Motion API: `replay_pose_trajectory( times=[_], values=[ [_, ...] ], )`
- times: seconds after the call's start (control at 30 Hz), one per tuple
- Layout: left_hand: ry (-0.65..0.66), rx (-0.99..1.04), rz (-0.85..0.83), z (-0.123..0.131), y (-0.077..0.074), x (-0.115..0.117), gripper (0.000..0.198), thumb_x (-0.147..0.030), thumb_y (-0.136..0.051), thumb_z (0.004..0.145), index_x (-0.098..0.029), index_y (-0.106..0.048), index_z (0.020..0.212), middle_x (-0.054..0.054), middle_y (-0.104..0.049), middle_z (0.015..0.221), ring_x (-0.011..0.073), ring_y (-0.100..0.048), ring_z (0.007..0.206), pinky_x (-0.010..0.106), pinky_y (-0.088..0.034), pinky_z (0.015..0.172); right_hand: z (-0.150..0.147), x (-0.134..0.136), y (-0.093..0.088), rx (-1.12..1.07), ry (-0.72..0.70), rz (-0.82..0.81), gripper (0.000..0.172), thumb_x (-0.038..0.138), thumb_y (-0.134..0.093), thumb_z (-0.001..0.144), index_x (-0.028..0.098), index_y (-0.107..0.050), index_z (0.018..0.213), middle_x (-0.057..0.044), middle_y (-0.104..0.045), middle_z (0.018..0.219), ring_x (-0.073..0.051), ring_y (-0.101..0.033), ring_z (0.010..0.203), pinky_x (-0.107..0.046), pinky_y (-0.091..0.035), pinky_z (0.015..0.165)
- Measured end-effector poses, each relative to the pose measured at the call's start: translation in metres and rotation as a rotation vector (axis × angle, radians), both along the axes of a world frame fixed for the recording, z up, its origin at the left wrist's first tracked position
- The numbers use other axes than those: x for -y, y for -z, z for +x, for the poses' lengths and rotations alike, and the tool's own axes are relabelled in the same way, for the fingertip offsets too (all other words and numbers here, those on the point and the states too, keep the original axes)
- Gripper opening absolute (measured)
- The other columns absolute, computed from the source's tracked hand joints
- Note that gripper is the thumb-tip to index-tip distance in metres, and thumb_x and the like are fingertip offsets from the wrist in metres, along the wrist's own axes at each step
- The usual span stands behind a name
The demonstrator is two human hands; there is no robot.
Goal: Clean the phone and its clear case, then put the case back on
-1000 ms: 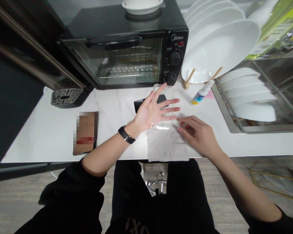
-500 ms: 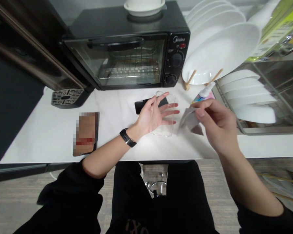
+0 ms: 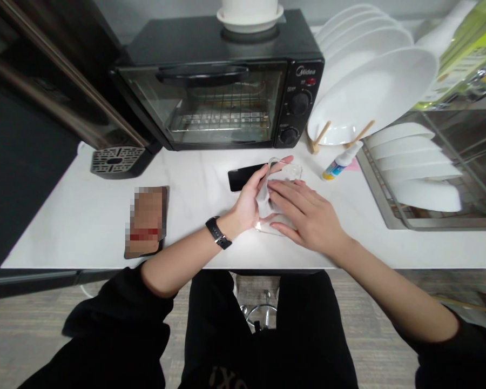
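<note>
My left hand (image 3: 248, 204), with a black watch on its wrist, holds a clear phone case (image 3: 295, 171) from behind and at its left edge. Over the case lies my right hand (image 3: 310, 216), its fingers together, pressing a thin grey cloth (image 3: 263, 199) against it. Most of the cloth is hidden under those fingers. Just behind my left hand, a black phone (image 3: 241, 178) rests on the white counter (image 3: 194, 189). A small spray bottle (image 3: 341, 163) with a white top lies or leans beyond my right hand.
A black toaster oven (image 3: 222, 108) stands at the back. White plates (image 3: 372, 92) stand upright in a wooden rack, near a metal basin (image 3: 389, 216) of dishes. On the left are a drip tray (image 3: 115, 161) and a blurred-out flat object (image 3: 146, 221).
My right hand has moved left and down onto the phone case, bringing the cloth against it. The spray bottle now shows fully. The view has shifted slightly.
</note>
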State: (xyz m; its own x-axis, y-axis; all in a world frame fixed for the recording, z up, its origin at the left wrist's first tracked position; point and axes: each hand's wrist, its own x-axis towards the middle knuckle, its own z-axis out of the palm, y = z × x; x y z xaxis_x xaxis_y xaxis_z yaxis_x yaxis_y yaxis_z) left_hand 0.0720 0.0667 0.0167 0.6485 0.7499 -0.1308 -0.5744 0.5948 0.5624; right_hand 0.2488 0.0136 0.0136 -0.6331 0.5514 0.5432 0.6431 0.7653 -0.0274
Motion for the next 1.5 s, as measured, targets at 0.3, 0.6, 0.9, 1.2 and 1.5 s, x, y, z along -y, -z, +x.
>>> replay_pose_trajectory(
  times=[0.3, 0.6, 0.9, 1.2, 1.5],
  values=[
    [-0.138, 0.043, -0.181, 0.012, -0.008, 0.003, 0.058, -0.045, -0.038, 0.113, -0.026, -0.044, 0.168, 0.007, -0.072, 0.150, 0.0318, -0.061, 0.149, 0.056, -0.043, 0.129, -0.033, -0.010, 0.005, 0.047, 0.244, -0.191, 0.114, 0.085, -0.029, 0.101, -0.011, -0.035, 0.163, -0.033, -0.030, 0.175, -0.045, -0.032, 0.166, -0.072, -0.028, 0.134],
    [-0.214, -0.028, -0.099, -0.001, -0.004, 0.000, 0.062, -0.064, -0.035, 0.111, -0.040, -0.040, 0.168, 0.011, -0.074, 0.139, 0.0360, -0.069, 0.137, 0.064, -0.044, 0.123, -0.049, 0.030, 0.016, 0.012, 0.114, -0.278, 0.132, 0.099, -0.042, 0.085, -0.013, -0.047, 0.155, -0.038, -0.046, 0.164, -0.044, -0.037, 0.164, -0.065, -0.024, 0.138],
    [-0.266, -0.066, 0.008, -0.002, -0.005, -0.001, 0.064, -0.070, -0.034, 0.110, -0.041, -0.040, 0.167, 0.009, -0.076, 0.131, 0.0351, -0.068, 0.139, 0.061, -0.047, 0.119, -0.053, 0.062, 0.020, 0.039, 0.297, -0.246, 0.125, 0.096, -0.035, 0.090, -0.012, -0.052, 0.151, -0.040, -0.049, 0.160, -0.048, -0.042, 0.161, -0.071, -0.033, 0.131],
    [-0.169, -0.031, -0.101, 0.010, -0.005, 0.007, 0.058, -0.061, -0.035, 0.113, -0.041, -0.043, 0.167, 0.005, -0.069, 0.151, 0.0326, -0.062, 0.147, 0.057, -0.049, 0.124, -0.056, 0.012, 0.013, -0.105, 0.449, -0.252, 0.119, 0.092, -0.030, 0.095, -0.010, -0.048, 0.155, -0.041, -0.047, 0.162, -0.048, -0.042, 0.161, -0.073, -0.026, 0.133],
    [-0.194, 0.029, -0.096, 0.020, 0.005, 0.002, 0.054, -0.054, -0.038, 0.115, -0.045, -0.038, 0.168, 0.001, -0.067, 0.154, 0.0284, -0.063, 0.146, 0.054, -0.048, 0.125, -0.072, -0.005, 0.015, -0.227, 0.434, -0.374, 0.126, 0.094, -0.032, 0.093, -0.013, -0.037, 0.161, -0.043, -0.036, 0.169, -0.051, -0.028, 0.166, -0.073, -0.021, 0.135]
  ],
)
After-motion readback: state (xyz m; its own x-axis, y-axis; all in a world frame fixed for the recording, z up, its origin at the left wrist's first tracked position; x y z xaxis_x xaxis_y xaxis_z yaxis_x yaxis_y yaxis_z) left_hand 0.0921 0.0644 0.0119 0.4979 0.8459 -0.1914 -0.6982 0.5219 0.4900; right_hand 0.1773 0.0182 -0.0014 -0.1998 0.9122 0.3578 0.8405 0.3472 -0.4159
